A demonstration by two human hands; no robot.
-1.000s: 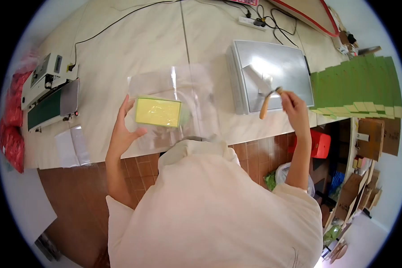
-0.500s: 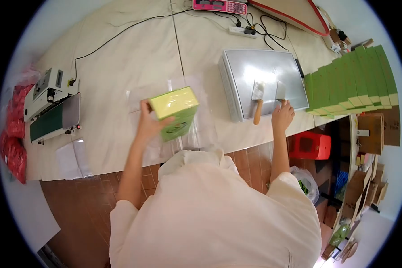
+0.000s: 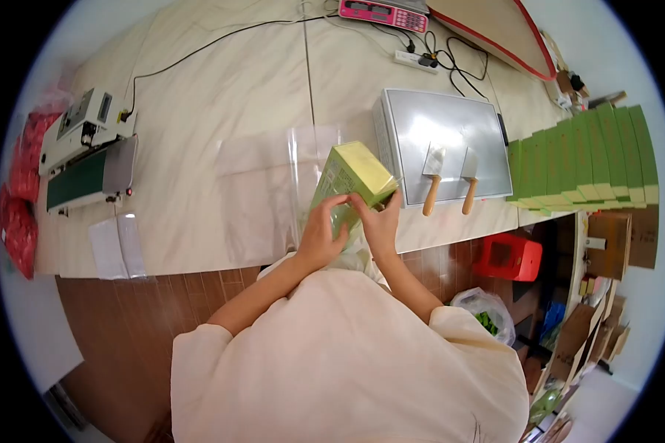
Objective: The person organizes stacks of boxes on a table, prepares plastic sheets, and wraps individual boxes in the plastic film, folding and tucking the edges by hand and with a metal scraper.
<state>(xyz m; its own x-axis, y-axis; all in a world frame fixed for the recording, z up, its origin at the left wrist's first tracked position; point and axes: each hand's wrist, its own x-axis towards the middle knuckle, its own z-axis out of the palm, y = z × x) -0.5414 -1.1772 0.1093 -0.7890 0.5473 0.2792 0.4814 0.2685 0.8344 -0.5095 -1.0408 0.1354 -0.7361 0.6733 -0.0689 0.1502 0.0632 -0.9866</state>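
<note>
A green box [image 3: 351, 173] with a pale yellow-green end, apparently in clear film, is tilted close to my body above the table's front edge. My left hand [image 3: 324, 232] grips its near left side. My right hand [image 3: 380, 221] holds the near right corner, with its fingertips at the film by the edge. Under and left of the box lie clear plastic sheets [image 3: 255, 192]. To the right, two scrapers with wooden handles, a left scraper [image 3: 432, 181] and a right scraper [image 3: 469, 181], rest on a silver metal box [image 3: 451, 125].
A sealing machine [image 3: 89, 159] stands at the left beside red packets [image 3: 22, 214]. Stacked green boxes [image 3: 587, 159] line the right end. A pink scale [image 3: 384, 13], power strip [image 3: 416, 61] and cables sit at the back. Below is a red stool [image 3: 508, 257].
The green box has moved right and turned, coming nearer my body. My right hand has left the right scraper's handle and now holds the box together with my left hand.
</note>
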